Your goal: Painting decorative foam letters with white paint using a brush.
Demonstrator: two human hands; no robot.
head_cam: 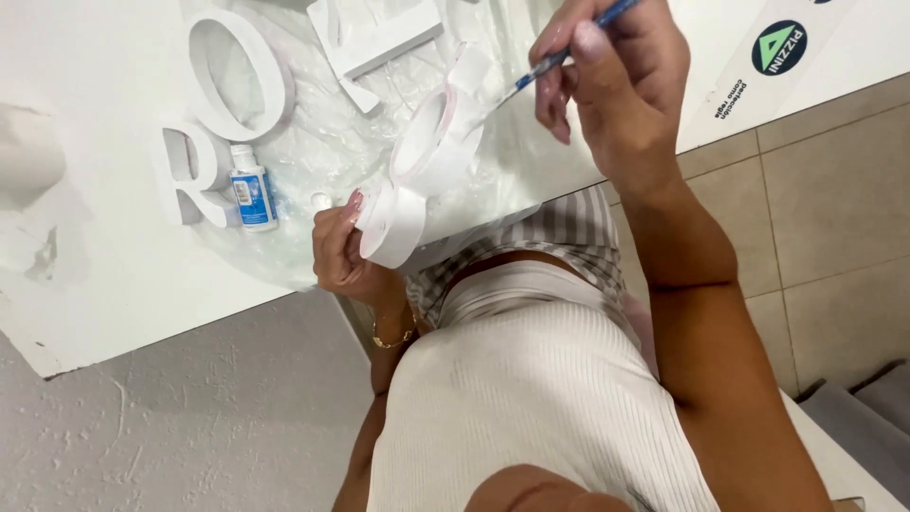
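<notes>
My left hand (339, 248) grips the lower end of a white block letter (417, 166) with pinkish edges, tilted up off the white table (114, 275). My right hand (616, 81) pinches a thin blue-handled paintbrush (559, 59) whose tip rests against the letter's upper part. A clear plastic sheet (332, 142) lies under the work.
Other white block letters stand or lie on the table: a round one (242, 76), one with a leg (190, 175), an angular one (374, 38). A small paint bottle (251, 188) with a blue label stands beside them, its white cap (321, 200) nearby. Tiled floor (834, 209) lies right.
</notes>
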